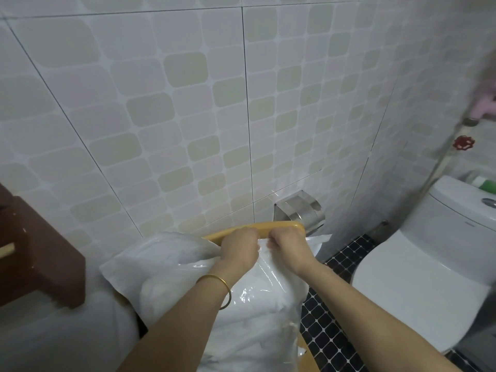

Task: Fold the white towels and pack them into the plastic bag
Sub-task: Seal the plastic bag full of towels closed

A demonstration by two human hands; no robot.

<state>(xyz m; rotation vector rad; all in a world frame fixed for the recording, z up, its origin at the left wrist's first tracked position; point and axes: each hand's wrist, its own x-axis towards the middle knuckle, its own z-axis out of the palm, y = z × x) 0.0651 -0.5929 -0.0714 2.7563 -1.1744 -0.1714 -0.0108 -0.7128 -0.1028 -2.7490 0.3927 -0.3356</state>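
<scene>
The plastic bag (257, 299) is clear and thin, with shiny wrinkles. It is filled with white towels (268, 283) that show through the film as soft folded layers. The bag lies in front of the person, in the lower middle of the view, and its far part is against a yellow rounded rail (279, 226) close to the tiled wall (188, 103). The long axis of the bag goes from the person's body away toward the wall, and the mouth points to the wall side. Loose flaps of plastic stand out to the left and to the right of the mouth.

Both hands are at this far end, on top of the bag and very near each other. The left hand (239, 247), with a gold bangle (218, 287) on its wrist, has the fingers curled down and grips the plastic. The right hand (288, 248) is also curled like a fist and pinches the plastic edge. The fingertips are hidden under the knuckles, and the towels lie below and nearer than the fingers.

At the right stands a white toilet (418, 277) on a black mosaic floor (330, 318). A metal paper holder (300, 212) is on the wall, and dark brown wooden furniture (35, 259) is at the left.
</scene>
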